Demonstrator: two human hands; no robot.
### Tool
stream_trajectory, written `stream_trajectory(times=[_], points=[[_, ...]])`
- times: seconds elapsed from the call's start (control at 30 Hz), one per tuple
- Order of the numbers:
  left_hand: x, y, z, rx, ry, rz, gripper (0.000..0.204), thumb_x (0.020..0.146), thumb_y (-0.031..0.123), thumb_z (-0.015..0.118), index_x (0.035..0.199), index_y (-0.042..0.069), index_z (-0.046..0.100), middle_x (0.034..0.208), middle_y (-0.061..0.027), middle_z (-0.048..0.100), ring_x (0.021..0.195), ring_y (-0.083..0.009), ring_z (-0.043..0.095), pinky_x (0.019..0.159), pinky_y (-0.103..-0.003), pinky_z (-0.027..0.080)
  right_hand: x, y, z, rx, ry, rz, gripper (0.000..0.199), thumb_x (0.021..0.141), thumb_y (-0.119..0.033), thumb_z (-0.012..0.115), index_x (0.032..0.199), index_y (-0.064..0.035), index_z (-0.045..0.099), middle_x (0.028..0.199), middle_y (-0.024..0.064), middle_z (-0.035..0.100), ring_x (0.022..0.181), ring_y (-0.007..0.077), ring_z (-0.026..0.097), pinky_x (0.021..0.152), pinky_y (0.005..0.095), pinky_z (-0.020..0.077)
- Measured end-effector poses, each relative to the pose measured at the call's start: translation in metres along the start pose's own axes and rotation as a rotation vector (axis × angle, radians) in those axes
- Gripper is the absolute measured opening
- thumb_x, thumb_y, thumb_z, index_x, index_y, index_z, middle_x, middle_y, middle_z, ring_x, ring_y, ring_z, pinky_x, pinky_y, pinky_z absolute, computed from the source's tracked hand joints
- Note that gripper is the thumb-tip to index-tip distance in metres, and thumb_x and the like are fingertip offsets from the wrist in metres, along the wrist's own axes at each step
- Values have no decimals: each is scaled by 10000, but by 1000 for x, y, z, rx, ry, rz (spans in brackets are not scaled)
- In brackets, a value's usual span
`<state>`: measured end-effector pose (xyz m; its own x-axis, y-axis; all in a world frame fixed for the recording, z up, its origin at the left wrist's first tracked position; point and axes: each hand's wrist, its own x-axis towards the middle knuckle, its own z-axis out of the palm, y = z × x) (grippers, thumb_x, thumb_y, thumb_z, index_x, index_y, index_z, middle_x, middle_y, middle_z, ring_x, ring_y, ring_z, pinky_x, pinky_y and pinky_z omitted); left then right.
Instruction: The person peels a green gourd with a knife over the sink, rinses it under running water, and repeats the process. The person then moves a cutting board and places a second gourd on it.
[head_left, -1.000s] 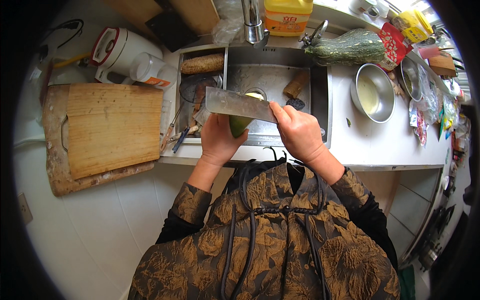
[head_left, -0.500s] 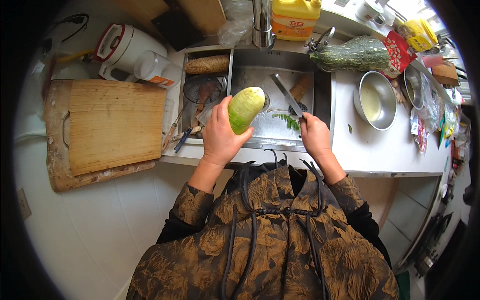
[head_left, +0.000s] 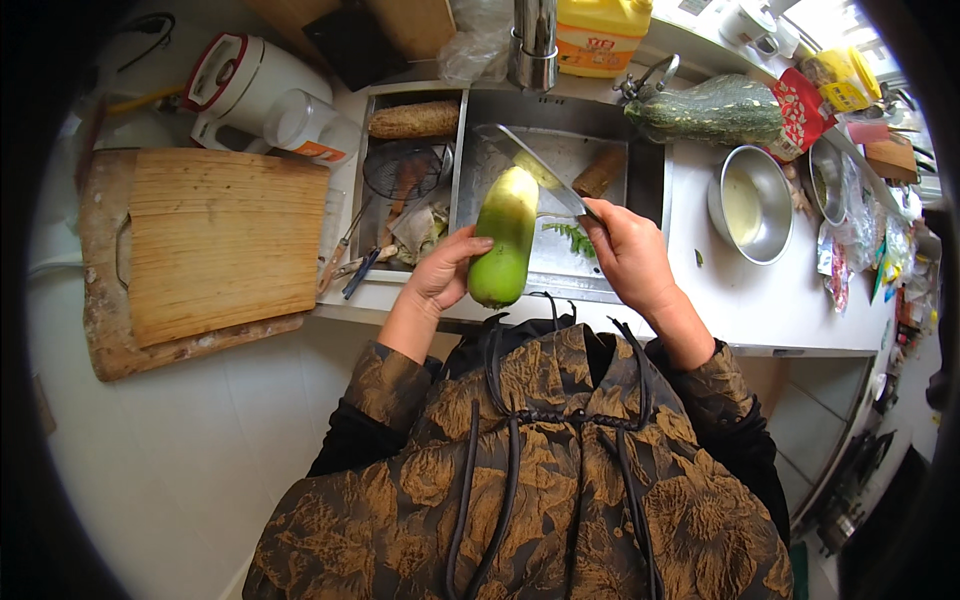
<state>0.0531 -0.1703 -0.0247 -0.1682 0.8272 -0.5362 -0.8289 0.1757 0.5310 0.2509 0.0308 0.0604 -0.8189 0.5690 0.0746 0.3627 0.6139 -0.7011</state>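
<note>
1. Left hand (head_left: 442, 270): partly curled, thumb pressed on the left flank of the green radish (head_left: 504, 240); remaining fingers largely hidden.
2. Right hand (head_left: 634, 256): closed around the handle of the knife (head_left: 548, 172). Blade slants toward upper left, near the radish's pale end; contact cannot be confirmed.
3. Radish location: centre of frame, above the sink (head_left: 646, 165), pale end uppermost.
4. Labelling: yellow jug (head_left: 602, 32), top edge right of centre, printed orange label; yellow-labelled container (head_left: 845, 76), upper right, small print.

Cleaver (head_left: 540, 170): handle mostly hidden (right hand (head_left: 632, 250) wrapped round it). Chrome faucet (head_left: 533, 50), yellow detergent jug (head_left: 603, 35): tops cut off.
</note>
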Motion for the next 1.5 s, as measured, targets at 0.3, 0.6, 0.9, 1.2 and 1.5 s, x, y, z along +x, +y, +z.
stream_trajectory(times=[0.3, 0.6, 0.9, 1.2, 1.5], points=[[19, -5, -5, -142, -170, -50, 730, 950, 346, 734, 1536, 8, 461, 1395, -242, 622, 1193, -396, 696, 1004, -533, 616, 39, 9, -4, -283, -116, -133, 189, 1033, -224, 620, 1107, -72, 703, 953, 153, 745, 861, 396, 717, 756, 486, 582], [28, 3, -7, 68, -63, 120, 703, 878, 176, 833, 1482, 18, 509, 1273, -120, 690, 1117, -215, 709, 983, -352, 584, 7, -20, 20, -275, -325, -156, 149, 1001, -180, 660, 1111, -82, 680, 918, 157, 729, 802, 386, 723, 697, 465, 593], [26, 9, -2, -66, -186, 54, 619, 942, 239, 722, 1468, -8, 511, 1283, -215, 676, 1082, -338, 745, 904, -420, 639, 26, 2, 19, -184, -7, -28, 136, 1015, -181, 645, 1088, -75, 690, 941, 177, 743, 812, 395, 724, 699, 471, 595], [29, 13, -7, -82, -188, 70, 634, 943, 247, 719, 1486, -1, 506, 1304, -225, 674, 1075, -361, 744, 939, -445, 627, 25, 0, 16, -139, 39, -54, 136, 1020, -188, 637, 1061, -69, 690, 903, 190, 730, 817, 389, 729, 709, 474, 598], [22, 20, -4, 60, -100, 90, 634, 913, 208, 773, 1446, -15, 512, 1277, -173, 676, 1086, -306, 743, 948, -410, 615, -3, -14, 19, -121, -138, -181, 136, 1014, -208, 651, 1082, -92, 674, 874, 134, 729, 774, 361, 725, 670, 442, 599]])
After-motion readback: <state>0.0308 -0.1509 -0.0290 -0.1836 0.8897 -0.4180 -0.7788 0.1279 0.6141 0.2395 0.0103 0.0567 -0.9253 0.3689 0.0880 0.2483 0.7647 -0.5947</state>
